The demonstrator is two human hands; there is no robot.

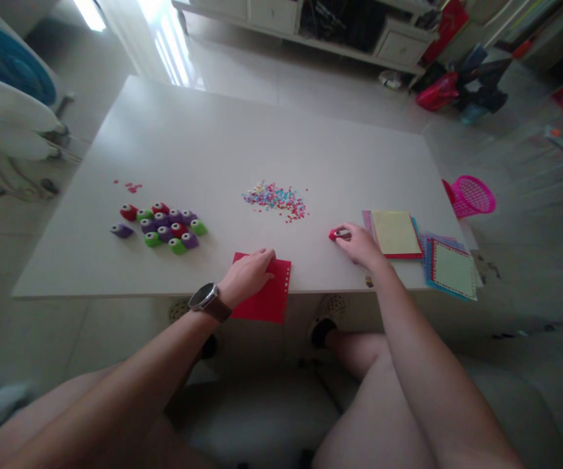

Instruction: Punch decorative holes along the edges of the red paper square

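My left hand (249, 275) rests over a sheet of red paper (264, 303), its fingers curled and pressed onto the sheet near the far edge. The paper lies partly on the table and hangs past its front edge. Small punched holes run down the paper's right side. My right hand (358, 244) is closed round a small red craft punch (332, 234), held at the table to the right of the paper. Ahead of both hands lies a scattered heap of tiny coloured paper pieces (278, 198).
Several purple, green and red craft punches (164, 228) stand at the left of the table (213, 140), with a few red bits (133, 188) behind them. A stack of coloured paper (396, 234) and several sheets with punched borders (454, 268) lie right. A pink basket (476, 195) stands beyond the right edge.
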